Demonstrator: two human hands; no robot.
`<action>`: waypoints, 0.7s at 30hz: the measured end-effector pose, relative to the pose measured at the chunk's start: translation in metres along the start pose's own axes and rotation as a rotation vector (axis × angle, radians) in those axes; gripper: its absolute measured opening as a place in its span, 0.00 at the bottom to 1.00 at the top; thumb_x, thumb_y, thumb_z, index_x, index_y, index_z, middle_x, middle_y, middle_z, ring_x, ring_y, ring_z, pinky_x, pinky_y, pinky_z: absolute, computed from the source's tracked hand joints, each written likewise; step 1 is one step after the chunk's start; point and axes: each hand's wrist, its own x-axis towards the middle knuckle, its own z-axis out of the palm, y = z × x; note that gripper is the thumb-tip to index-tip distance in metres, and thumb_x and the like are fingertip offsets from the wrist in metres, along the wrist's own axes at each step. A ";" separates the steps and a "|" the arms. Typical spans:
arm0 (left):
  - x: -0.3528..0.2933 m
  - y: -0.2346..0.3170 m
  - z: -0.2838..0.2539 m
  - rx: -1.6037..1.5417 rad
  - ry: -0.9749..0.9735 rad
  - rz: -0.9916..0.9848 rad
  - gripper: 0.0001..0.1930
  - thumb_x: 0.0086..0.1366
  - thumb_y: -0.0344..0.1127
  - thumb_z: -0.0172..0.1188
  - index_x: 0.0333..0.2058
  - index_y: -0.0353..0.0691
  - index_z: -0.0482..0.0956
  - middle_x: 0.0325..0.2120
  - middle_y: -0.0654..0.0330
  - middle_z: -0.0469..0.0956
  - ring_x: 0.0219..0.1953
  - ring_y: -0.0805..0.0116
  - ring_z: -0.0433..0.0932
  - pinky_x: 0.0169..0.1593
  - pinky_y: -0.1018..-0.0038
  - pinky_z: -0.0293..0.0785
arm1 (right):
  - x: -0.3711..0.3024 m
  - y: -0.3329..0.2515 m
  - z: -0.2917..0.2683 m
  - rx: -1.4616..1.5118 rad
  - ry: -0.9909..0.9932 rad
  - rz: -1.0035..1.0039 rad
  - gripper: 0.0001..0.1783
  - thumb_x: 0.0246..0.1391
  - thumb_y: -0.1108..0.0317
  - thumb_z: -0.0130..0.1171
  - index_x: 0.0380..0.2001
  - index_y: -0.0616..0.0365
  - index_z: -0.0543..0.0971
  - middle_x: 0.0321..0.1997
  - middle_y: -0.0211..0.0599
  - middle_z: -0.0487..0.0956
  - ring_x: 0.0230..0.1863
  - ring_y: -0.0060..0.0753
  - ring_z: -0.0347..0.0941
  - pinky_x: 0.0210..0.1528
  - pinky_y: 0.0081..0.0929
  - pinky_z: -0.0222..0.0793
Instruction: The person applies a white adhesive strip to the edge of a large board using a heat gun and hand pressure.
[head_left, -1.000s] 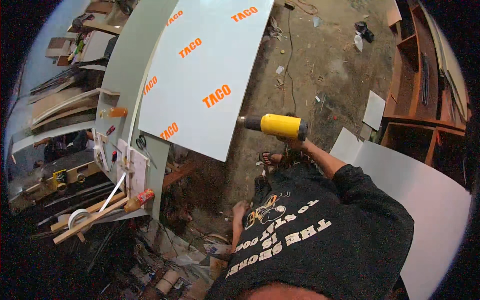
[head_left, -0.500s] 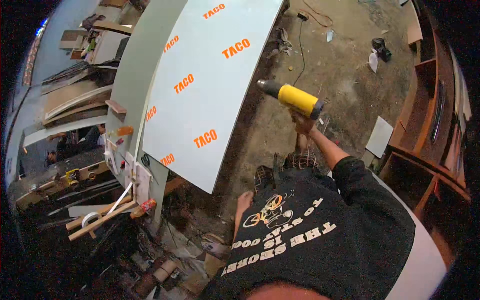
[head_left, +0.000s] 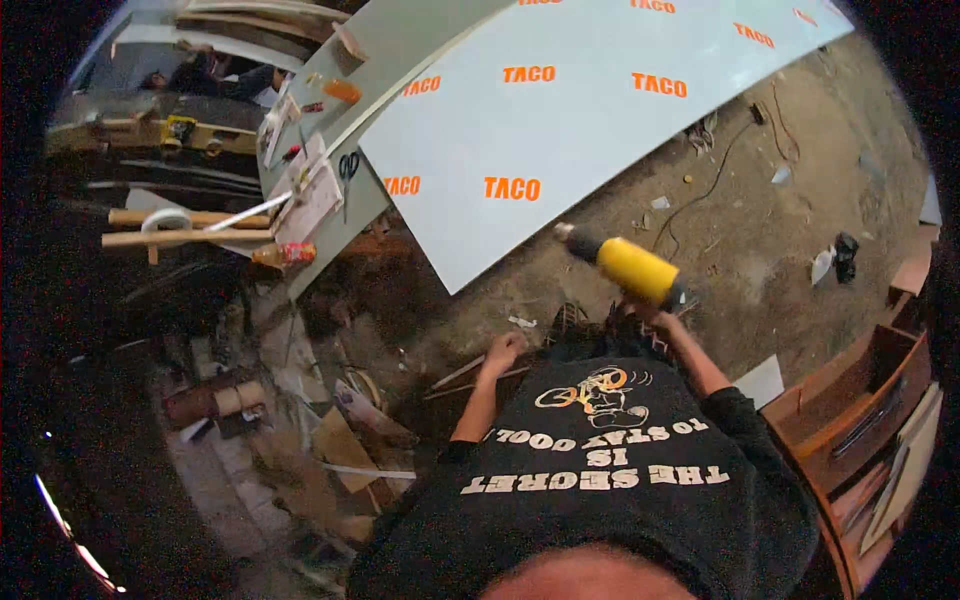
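My right hand (head_left: 652, 312) is wrapped round the handle of a yellow and black heat gun (head_left: 640, 272). Its metal nozzle points up and left, towards the edge of a large white board with orange lettering (head_left: 560, 130). The nozzle is apart from the board, beyond its lower right edge. My left hand (head_left: 505, 350) is raised in front of me, below the board's near corner and touching neither board nor heat gun. Its fingers look curled in, and nothing shows in them.
Left of the board, a grey-green work surface (head_left: 385, 75) carries black scissors (head_left: 348, 165) and an orange-labelled bottle (head_left: 335, 90). Another bottle (head_left: 285, 254) and a roll of white tape (head_left: 166, 220) sit near wooden strips. Wood scraps litter the lower left; a brown cabinet (head_left: 850, 385) stands right. A cable (head_left: 700, 200) crosses the floor.
The view has turned left, so the board now lies more across it. My left hand has come up from beside my body. The heat gun stays in my right hand.
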 end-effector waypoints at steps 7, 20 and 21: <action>-0.046 -0.167 0.020 -0.568 -0.069 0.048 0.16 0.66 0.43 0.52 0.42 0.37 0.80 0.35 0.59 0.80 0.36 0.66 0.78 0.38 0.66 0.73 | 0.044 -0.091 0.093 -0.316 -0.335 -0.416 0.42 0.42 0.41 0.63 0.57 0.55 0.68 0.59 0.38 0.71 0.61 0.44 0.62 0.65 0.41 0.54; -0.027 -0.118 0.024 -0.207 -0.173 -0.210 0.15 0.67 0.42 0.52 0.42 0.37 0.79 0.35 0.60 0.80 0.36 0.67 0.78 0.37 0.67 0.73 | 0.012 -0.148 0.055 0.303 0.256 -0.538 0.24 0.41 0.60 0.70 0.42 0.57 0.78 0.43 0.37 0.80 0.45 0.36 0.75 0.52 0.38 0.69; -0.008 -0.087 0.028 -0.171 -0.210 -0.178 0.15 0.67 0.42 0.52 0.42 0.37 0.79 0.35 0.60 0.80 0.36 0.67 0.78 0.37 0.67 0.73 | 0.016 -0.128 0.036 -0.080 0.435 -0.648 0.23 0.43 0.59 0.69 0.43 0.56 0.78 0.45 0.38 0.79 0.45 0.38 0.75 0.51 0.37 0.70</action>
